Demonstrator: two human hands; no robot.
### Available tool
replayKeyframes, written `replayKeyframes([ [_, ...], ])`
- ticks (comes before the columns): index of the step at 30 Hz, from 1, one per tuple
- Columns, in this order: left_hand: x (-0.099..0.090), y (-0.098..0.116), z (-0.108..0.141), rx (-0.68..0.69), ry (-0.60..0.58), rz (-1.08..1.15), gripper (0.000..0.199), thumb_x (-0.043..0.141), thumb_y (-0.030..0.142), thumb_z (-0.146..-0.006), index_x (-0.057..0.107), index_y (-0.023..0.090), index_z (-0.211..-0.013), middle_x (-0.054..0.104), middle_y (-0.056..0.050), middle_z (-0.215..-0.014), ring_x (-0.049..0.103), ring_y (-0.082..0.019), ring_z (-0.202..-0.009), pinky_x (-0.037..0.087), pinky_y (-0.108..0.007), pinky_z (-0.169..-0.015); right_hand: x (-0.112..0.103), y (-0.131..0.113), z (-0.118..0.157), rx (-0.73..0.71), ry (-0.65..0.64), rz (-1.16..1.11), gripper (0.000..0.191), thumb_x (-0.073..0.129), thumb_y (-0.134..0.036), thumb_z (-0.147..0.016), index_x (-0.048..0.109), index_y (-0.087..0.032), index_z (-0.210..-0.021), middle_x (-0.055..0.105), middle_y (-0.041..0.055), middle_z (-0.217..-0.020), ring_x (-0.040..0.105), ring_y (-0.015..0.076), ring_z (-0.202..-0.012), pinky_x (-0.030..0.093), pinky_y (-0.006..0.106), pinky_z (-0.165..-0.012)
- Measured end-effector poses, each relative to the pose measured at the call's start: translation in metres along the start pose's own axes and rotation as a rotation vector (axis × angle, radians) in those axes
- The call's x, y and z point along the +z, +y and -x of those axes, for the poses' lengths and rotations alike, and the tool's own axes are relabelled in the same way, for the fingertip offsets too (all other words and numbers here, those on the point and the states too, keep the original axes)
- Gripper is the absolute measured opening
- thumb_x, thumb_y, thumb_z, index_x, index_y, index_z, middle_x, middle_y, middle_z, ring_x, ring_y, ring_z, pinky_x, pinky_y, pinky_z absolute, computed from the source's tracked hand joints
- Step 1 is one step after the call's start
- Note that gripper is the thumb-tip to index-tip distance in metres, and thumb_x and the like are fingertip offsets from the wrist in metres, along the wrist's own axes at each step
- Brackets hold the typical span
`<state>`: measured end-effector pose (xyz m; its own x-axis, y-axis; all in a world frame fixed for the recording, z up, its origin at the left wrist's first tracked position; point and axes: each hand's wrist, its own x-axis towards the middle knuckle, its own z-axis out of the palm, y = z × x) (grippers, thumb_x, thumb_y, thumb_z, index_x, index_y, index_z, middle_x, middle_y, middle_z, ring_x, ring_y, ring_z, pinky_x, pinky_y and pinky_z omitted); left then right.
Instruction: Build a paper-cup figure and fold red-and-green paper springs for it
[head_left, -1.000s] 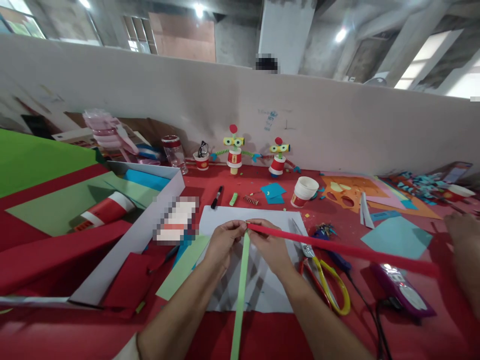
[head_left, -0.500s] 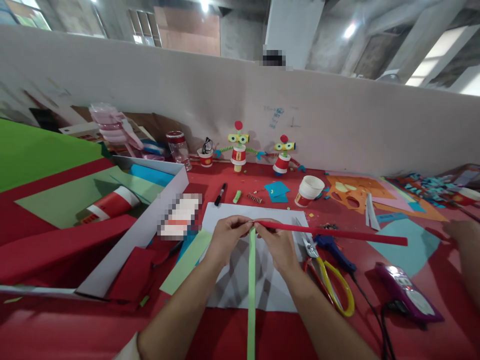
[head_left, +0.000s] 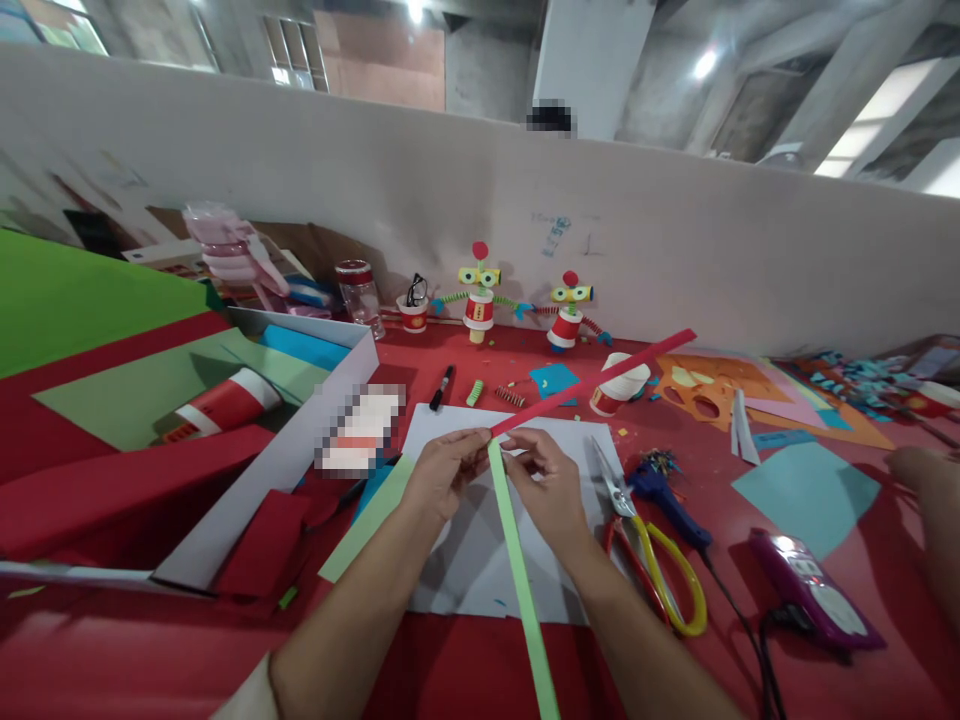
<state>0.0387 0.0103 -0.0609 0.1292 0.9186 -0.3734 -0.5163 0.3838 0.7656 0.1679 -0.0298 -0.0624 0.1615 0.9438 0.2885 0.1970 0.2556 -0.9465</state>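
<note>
A red paper strip [head_left: 600, 381] and a light green paper strip [head_left: 520, 560] meet at one end in front of me. My left hand [head_left: 451, 468] pinches the strips where they join. Beside the joint, my right hand [head_left: 541, 482] has its fingers curled and parted, with nothing visible between thumb and fingertips. The red strip slants up to the right, over a white paper cup [head_left: 609, 396]. The green one runs down towards me across a white sheet [head_left: 469, 560].
Scissors [head_left: 637, 530], a blue glue gun [head_left: 670, 503] and a purple device [head_left: 814, 590] lie right. An open box [head_left: 277, 450] stands left. Two cup figures [head_left: 478, 308] stand near the wall. Another person's hand [head_left: 922, 490] is at the right edge.
The red strip has swung from nearly level to slanting upward. The green strip's lower end has shifted right. My right fingers have come off the joint and parted.
</note>
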Motion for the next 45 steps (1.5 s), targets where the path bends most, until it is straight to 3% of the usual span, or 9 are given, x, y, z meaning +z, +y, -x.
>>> replayKeyframes([
  [4, 0.002, -0.002, 0.003, 0.019, -0.043, -0.050, 0.027, 0.084, 0.028, -0.046, 0.071, 0.013, -0.064, 0.062, -0.001, -0.055, 0.056, -0.011, -0.053, 0.046, -0.025, -0.058, -0.002, 0.006, -0.001, -0.060, -0.036, 0.082, 0.023, 0.060, -0.019, -0.078, 0.071, -0.027, -0.096, 0.067, 0.0021, -0.090, 0.062, 0.0155, -0.073, 0.050, 0.027, -0.066],
  [7, 0.005, -0.004, 0.006, 0.045, -0.060, -0.107, 0.027, 0.084, 0.030, -0.047, 0.072, 0.013, -0.065, 0.060, 0.000, -0.051, 0.052, -0.010, -0.049, 0.042, -0.025, -0.054, -0.002, 0.008, -0.003, -0.028, -0.007, 0.065, 0.020, 0.059, -0.020, -0.079, 0.074, -0.028, -0.090, 0.068, 0.0017, -0.085, 0.062, 0.0161, -0.071, 0.050, 0.028, -0.066],
  [11, 0.006, -0.006, 0.007, 0.033, -0.090, -0.104, 0.028, 0.085, 0.031, -0.046, 0.074, 0.013, -0.065, 0.067, -0.005, -0.058, 0.059, -0.014, -0.055, 0.045, -0.028, -0.059, -0.002, 0.005, -0.004, 0.005, 0.039, 0.028, 0.012, 0.061, -0.027, -0.080, 0.073, -0.025, -0.080, 0.068, 0.0012, -0.077, 0.062, 0.0166, -0.070, 0.049, 0.028, -0.064],
  [20, 0.004, -0.009, 0.005, 0.053, -0.156, -0.111, 0.027, 0.084, 0.031, -0.049, 0.075, 0.013, -0.067, 0.071, -0.007, -0.063, 0.063, -0.015, -0.064, 0.047, -0.026, -0.066, 0.001, 0.005, -0.006, 0.209, 0.100, -0.185, 0.010, 0.066, -0.030, -0.073, 0.066, -0.020, -0.076, 0.067, -0.0011, -0.066, 0.062, 0.0146, -0.062, 0.049, 0.028, -0.064],
  [30, 0.002, -0.010, 0.006, 0.090, -0.250, -0.169, 0.019, 0.081, 0.022, -0.052, 0.075, 0.014, -0.069, 0.071, -0.004, -0.067, 0.062, -0.012, -0.067, 0.046, -0.024, -0.068, 0.001, 0.006, -0.005, 0.207, 0.166, -0.210, 0.009, 0.071, -0.027, -0.070, 0.070, -0.018, -0.073, 0.068, -0.0016, -0.062, 0.063, 0.0140, -0.059, 0.050, 0.027, -0.063],
  [36, 0.005, -0.013, 0.006, 0.128, -0.147, -0.165, 0.019, 0.082, 0.027, -0.054, 0.073, 0.015, -0.065, 0.068, -0.002, -0.060, 0.060, -0.012, -0.061, 0.044, -0.023, -0.062, 0.005, 0.006, -0.001, 0.200, 0.174, -0.184, 0.009, 0.070, -0.027, -0.072, 0.070, -0.018, -0.074, 0.069, -0.0004, -0.065, 0.063, 0.0152, -0.062, 0.050, 0.028, -0.063],
  [41, 0.007, -0.010, 0.007, 0.068, -0.039, -0.034, 0.026, 0.086, 0.026, -0.042, 0.070, 0.016, -0.060, 0.067, -0.001, -0.060, 0.061, -0.013, -0.062, 0.043, -0.024, -0.063, 0.007, 0.006, 0.002, 0.122, 0.213, -0.231, 0.008, 0.063, -0.026, -0.078, 0.063, -0.020, -0.082, 0.066, -0.0005, -0.072, 0.063, 0.0148, -0.068, 0.049, 0.029, -0.068],
  [45, 0.006, -0.012, 0.003, 0.049, 0.046, -0.026, 0.032, 0.087, 0.026, -0.035, 0.070, 0.016, -0.060, 0.064, 0.001, -0.057, 0.054, -0.010, -0.057, 0.039, -0.023, -0.060, 0.010, 0.007, 0.003, 0.194, 0.192, -0.284, 0.014, 0.068, -0.026, -0.073, 0.060, -0.020, -0.083, 0.064, -0.0012, -0.075, 0.061, 0.0142, -0.070, 0.049, 0.028, -0.068],
])
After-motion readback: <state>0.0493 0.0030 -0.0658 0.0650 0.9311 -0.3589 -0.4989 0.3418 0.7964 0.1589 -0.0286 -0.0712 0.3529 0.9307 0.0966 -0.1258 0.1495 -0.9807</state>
